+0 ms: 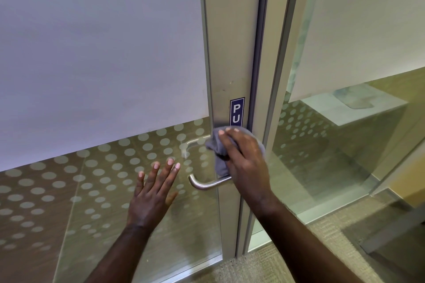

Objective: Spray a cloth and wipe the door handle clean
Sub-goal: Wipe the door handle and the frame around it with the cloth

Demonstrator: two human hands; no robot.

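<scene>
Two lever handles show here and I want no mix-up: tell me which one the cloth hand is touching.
The near handle, the sharp metal one curving left under the right hand and grey cloth. The other handle is only seen faintly through the dotted glass.

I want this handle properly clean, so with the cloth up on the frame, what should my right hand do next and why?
Probably slide the cloth down onto the handle. The right hand presses it against the frame above the lever, which is bare. The left hand is open against the glass.
</scene>
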